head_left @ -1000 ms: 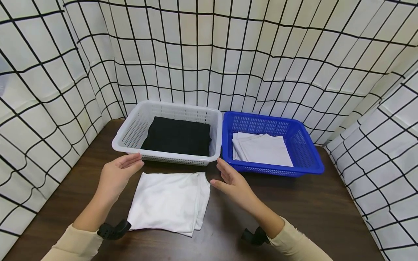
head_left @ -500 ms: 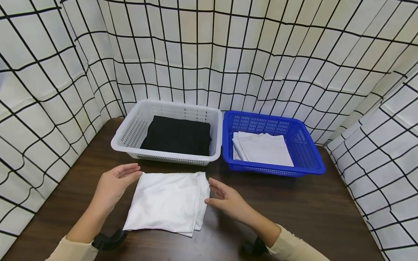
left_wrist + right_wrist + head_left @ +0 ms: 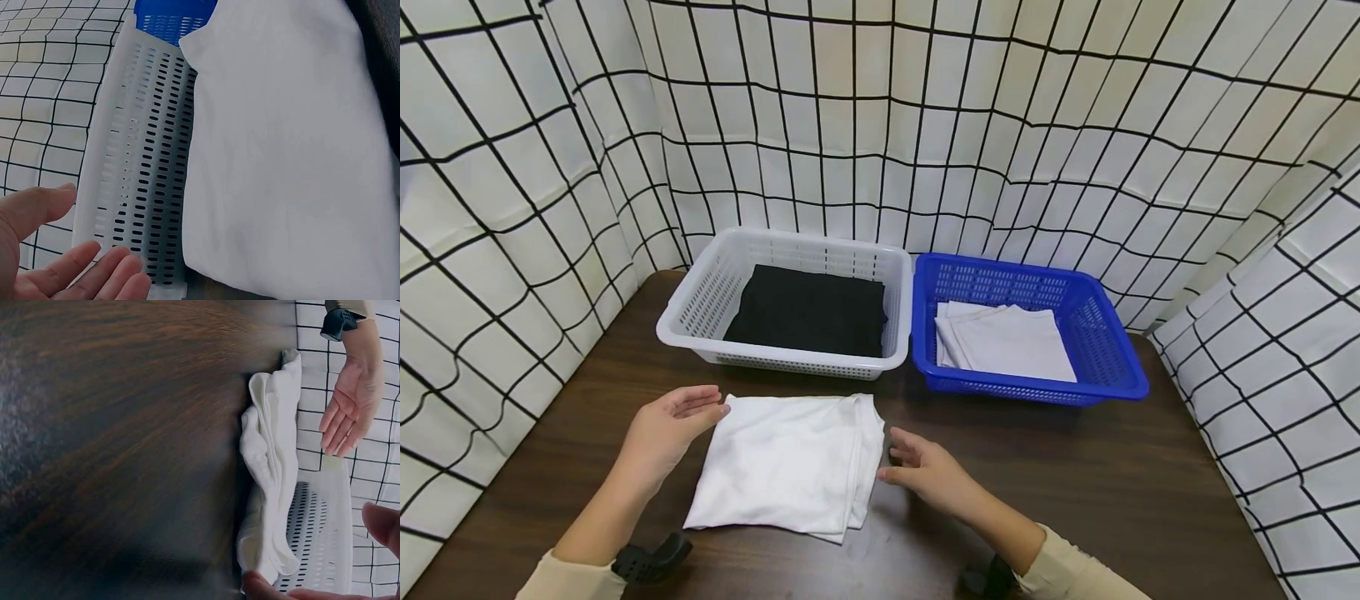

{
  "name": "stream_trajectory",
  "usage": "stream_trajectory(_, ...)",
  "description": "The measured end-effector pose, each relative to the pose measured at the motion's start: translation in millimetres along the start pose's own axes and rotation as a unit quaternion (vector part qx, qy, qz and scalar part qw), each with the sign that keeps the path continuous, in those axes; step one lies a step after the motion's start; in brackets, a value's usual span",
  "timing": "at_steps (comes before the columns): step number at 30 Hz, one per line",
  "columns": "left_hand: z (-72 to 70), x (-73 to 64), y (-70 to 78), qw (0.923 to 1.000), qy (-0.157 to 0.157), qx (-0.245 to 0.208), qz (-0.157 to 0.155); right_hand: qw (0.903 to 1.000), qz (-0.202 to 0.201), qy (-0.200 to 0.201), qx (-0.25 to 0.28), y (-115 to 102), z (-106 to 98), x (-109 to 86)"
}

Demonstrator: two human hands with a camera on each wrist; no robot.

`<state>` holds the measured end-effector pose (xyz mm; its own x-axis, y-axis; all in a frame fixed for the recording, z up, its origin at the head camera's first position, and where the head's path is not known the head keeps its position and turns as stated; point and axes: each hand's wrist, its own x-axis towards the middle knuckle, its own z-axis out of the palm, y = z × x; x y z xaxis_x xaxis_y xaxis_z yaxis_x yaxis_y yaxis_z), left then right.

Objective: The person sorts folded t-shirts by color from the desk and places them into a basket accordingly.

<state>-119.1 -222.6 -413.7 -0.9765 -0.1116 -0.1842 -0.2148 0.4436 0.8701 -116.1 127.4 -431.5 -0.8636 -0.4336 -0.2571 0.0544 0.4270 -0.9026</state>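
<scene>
A folded white cloth [image 3: 782, 462] lies flat on the brown table. My left hand [image 3: 662, 433] hovers at its far left corner, fingers loosely extended and holding nothing. Beside the cloth's right edge is my right hand [image 3: 934, 477], its fingers slightly bent and thumb apart from them. In the left wrist view the cloth [image 3: 281, 150] fills the right side, apart from the left hand [image 3: 69, 256]. The right wrist view shows the layered edge of the cloth [image 3: 272, 444]; a right-hand fingertip overlaps its lower end, and I cannot tell whether they touch.
Behind the cloth stands a white plastic basket [image 3: 797, 364] holding folded black cloth [image 3: 812, 310]. Right of it, a blue basket [image 3: 1105, 333] contains folded white cloths [image 3: 1011, 342]. A white curtain with black grid lines [image 3: 865, 125] encloses the table [image 3: 1112, 500] at the back and sides.
My right hand has moved back toward me, from the blue basket's front corner to the cloth's right edge. My left hand has dropped slightly nearer to me. The cloth's near left corner shows more.
</scene>
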Motion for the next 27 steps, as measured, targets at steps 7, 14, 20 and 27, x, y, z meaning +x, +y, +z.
stream_trajectory(7,1.4,0.8,-5.1,0.9998,-0.009,0.014,-0.011,0.9994,0.021,-0.027,0.01,5,-2,-0.2)
stream_trajectory(14,-1.6,2.5,-10.2,0.9996,-0.012,0.016,-0.019,0.9975,0.04,-0.016,0.056,11,-1,-2.4)
stream_trajectory(20,-5.8,1.8,-17.3,0.999,-0.03,0.007,-0.033,0.9953,0.052,-0.012,0.081,15,0,2.0)
stream_trajectory(27,-8.6,2.9,-25.2,0.9972,-0.056,0.013,-0.048,0.99,0.05,-0.03,0.128,18,-1,8.1)
